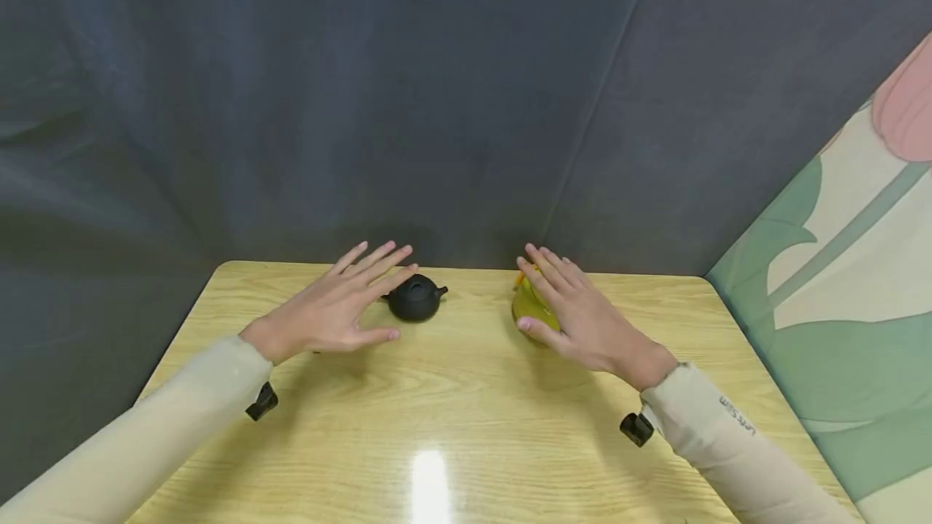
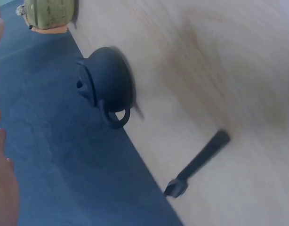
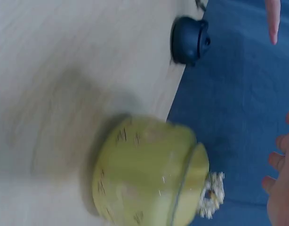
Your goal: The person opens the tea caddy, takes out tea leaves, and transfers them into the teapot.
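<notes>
A small black teapot [image 1: 415, 300] stands on the table near its far edge, its spout and handle out to the sides. My left hand [image 1: 331, 314] hovers just left of it, fingers straight and spread, holding nothing. Below that hand a dark scoop-like tool with a straight handle [image 2: 203, 157] lies on the wood, almost wholly hidden in the head view. My right hand [image 1: 582, 318] hangs flat over a yellow-green lidded jar [image 1: 526, 304] and partly covers it. Dark marks and a pale, rope-like knob [image 3: 212, 195] show on the jar in the right wrist view.
The light wooden table [image 1: 437, 403] ends at a dark grey cloth wall [image 1: 437, 103] behind the pots. Along the right side runs a flower-patterned panel [image 1: 837, 330]. An orange piece [image 2: 52, 29] shows by the jar.
</notes>
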`<state>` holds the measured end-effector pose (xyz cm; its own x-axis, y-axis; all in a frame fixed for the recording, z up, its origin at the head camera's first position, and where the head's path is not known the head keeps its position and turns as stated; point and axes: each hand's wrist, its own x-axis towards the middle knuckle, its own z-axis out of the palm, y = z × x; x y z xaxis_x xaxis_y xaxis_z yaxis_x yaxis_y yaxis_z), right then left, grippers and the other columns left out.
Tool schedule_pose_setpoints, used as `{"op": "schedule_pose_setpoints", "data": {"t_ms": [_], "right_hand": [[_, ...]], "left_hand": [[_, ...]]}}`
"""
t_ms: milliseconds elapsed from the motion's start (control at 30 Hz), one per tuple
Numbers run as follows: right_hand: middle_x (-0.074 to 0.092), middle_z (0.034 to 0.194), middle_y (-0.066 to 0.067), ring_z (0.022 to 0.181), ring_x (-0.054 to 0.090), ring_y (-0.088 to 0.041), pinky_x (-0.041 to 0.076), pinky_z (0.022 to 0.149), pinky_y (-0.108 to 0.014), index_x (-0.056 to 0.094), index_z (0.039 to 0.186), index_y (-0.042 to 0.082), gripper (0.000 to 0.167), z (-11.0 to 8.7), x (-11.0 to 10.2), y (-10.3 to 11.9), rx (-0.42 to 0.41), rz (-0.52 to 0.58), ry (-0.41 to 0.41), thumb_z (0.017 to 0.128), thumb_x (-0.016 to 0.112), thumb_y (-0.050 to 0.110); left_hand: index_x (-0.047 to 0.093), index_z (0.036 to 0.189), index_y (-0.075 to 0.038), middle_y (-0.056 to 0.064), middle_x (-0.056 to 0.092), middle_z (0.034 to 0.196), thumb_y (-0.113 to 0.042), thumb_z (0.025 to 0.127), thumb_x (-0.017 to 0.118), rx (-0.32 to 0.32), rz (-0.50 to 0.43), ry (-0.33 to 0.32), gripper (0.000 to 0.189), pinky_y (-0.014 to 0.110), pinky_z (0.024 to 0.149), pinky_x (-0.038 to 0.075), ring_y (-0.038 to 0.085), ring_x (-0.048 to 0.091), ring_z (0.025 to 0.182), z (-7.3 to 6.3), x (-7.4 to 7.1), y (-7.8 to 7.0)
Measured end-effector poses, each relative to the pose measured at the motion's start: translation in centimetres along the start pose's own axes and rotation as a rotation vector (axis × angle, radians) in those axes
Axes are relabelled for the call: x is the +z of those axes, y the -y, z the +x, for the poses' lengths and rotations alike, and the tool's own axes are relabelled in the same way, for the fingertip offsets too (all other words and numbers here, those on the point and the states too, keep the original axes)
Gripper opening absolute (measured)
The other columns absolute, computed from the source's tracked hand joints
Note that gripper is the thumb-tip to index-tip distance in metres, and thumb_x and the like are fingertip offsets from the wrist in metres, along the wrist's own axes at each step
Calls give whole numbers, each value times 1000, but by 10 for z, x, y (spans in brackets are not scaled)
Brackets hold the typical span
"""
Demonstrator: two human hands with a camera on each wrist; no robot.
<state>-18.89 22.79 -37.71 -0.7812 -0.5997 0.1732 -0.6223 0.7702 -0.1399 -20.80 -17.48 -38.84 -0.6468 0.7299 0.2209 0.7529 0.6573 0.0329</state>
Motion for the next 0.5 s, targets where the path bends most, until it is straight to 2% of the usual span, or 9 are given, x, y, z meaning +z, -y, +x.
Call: {"op": "schedule_pose_setpoints", "data": {"t_ms": [133, 267, 367, 500], "right_hand": [[1, 182, -1, 170, 11, -31, 21, 135, -57, 12, 173, 17, 84, -1, 10, 14, 2, 79, 20, 109, 52, 54], [2, 182, 2, 170, 13, -29, 25, 134, -55, 12, 173, 18, 83, 0, 25, 25, 6, 171, 24, 109, 52, 54], [5, 182, 3, 170, 14, -27, 25, 134, -55, 12, 173, 20, 82, 1, 37, 30, 25, 248, 17, 110, 51, 54], [14, 181, -1, 168, 21, -30, 26, 133, -58, 17, 173, 19, 82, 4, 53, 36, 70, 369, -30, 108, 55, 52]], "left_hand": [[28, 170, -22, 5, 19, 180, -54, 100, 70, -74, -88, -49, 88, 61, 135, 14, 35, 24, 166, -2, 10, -4], [34, 168, -21, 2, 22, 180, -40, 104, 69, -193, -247, -75, 75, 60, 136, 10, 33, 21, 168, -2, 23, -12], [34, 168, -19, 1, 22, 179, -34, 106, 68, -269, -345, -96, 72, 59, 137, 8, 30, 18, 168, -3, 34, -18], [36, 166, -13, 6, 28, 178, -28, 106, 69, -357, -451, -127, 71, 60, 136, 9, 33, 21, 167, -3, 46, -22]]}}
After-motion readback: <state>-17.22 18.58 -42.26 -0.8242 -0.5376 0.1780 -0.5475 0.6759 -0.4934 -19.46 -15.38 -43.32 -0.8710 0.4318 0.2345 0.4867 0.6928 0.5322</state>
